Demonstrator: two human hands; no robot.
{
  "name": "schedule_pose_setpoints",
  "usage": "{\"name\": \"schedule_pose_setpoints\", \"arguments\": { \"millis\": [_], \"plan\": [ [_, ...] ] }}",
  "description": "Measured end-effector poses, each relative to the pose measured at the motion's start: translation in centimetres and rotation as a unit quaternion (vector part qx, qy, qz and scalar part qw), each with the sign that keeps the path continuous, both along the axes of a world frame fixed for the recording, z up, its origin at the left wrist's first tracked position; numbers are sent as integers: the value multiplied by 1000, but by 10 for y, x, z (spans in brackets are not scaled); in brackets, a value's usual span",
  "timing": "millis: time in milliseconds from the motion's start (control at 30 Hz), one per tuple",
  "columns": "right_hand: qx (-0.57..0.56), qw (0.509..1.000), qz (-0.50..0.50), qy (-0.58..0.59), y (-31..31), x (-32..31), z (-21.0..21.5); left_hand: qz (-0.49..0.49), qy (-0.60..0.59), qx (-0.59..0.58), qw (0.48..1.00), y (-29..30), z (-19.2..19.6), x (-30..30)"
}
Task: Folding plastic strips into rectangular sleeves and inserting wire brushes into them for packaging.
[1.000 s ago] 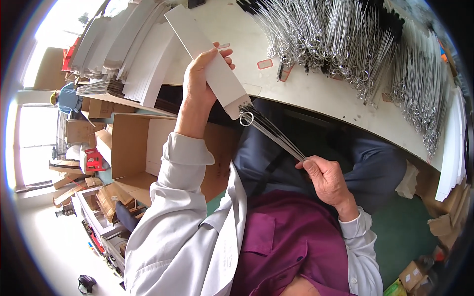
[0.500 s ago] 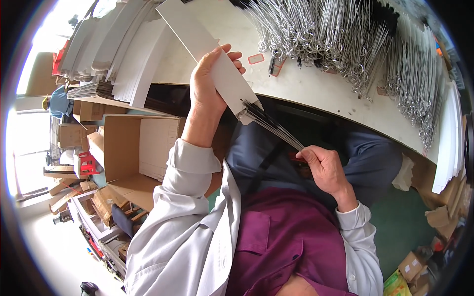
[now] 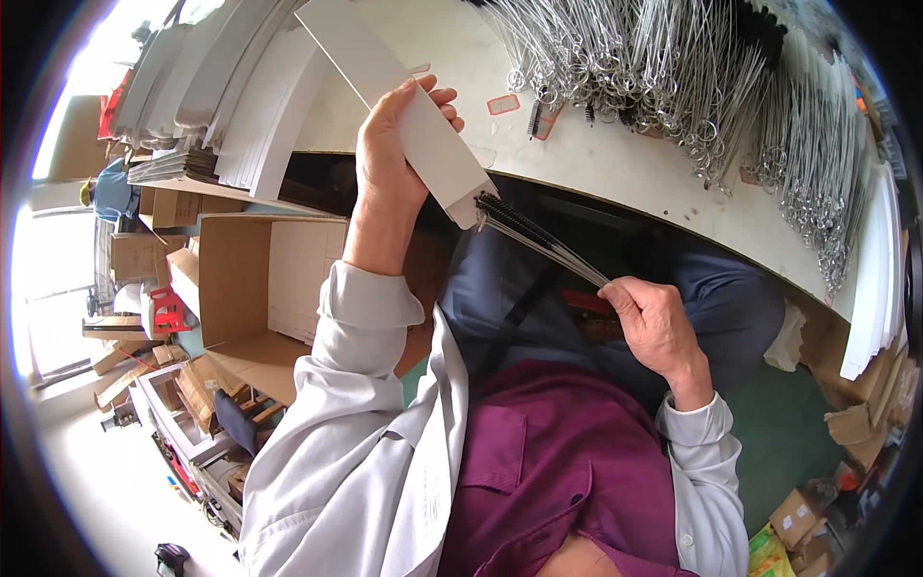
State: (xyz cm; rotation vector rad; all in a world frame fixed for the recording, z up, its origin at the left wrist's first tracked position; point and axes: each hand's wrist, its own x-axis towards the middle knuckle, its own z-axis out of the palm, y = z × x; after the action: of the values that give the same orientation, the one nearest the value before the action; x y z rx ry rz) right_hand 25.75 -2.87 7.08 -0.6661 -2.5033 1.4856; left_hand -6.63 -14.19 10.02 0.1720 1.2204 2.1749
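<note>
We note left hand (image 3: 385, 159) curled round a slim white box (image 3: 435, 149), right hand (image 3: 663, 327) pinching wire brushes (image 3: 538, 243) that reach its lower end — box likely light, crushable, best held by its edges; brushes presumably springy, best gripped bunched

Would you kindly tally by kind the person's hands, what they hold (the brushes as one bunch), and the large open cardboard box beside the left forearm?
Left hand and right hand: 2
White box, in the left hand: 1
Bunch of brushes, in the right hand: 1
Large open cardboard box: 1
Total: 5
</note>
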Motion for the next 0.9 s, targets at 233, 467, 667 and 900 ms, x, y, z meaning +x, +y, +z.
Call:
{"name": "schedule_pose_setpoints", "arguments": {
  "millis": [233,467,667,900],
  "plan": [
    [11,1000,4,-26,5,-2,7,-25,26,-35,999,2,0,9],
    [-2,999,13,-48,7,-4,8,-30,-4,-28,999,3,-6,21],
    [-55,998,1,18,1,-16,2,-2,-59,-1,998,12,-22,48],
    [-59,998,16,29,1,-68,-2,-20,-108,-1,994,28,-31,91]
  ]
}}
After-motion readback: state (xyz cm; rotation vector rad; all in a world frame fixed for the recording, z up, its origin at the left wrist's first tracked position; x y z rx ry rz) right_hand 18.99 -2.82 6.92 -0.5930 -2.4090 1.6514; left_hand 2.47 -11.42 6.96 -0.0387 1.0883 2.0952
